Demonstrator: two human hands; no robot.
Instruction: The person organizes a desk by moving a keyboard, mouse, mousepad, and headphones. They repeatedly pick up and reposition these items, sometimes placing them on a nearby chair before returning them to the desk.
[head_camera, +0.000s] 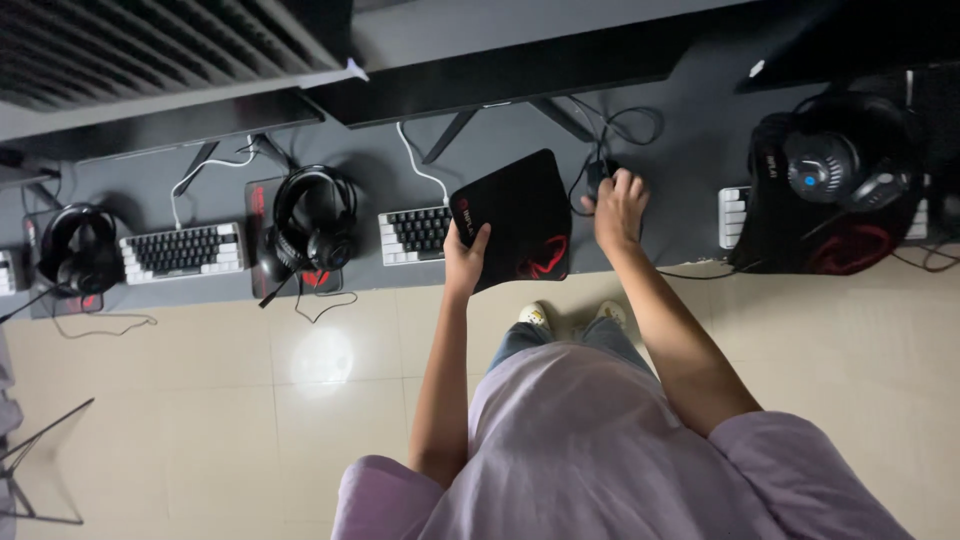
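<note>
Flat, matte black mouse pad (520, 215) tilted off the dark desk (680, 200): left hand (464, 262) pinches its near-left edge; right hand (620, 210) cups the black mouse (601, 172).

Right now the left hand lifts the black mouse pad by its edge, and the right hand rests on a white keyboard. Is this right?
Not quite. The left hand does hold the black mouse pad by its edge, but the right hand rests on a dark mouse, not on a keyboard. The white keyboard lies apart, left of the pad. The head view shows this.
</note>
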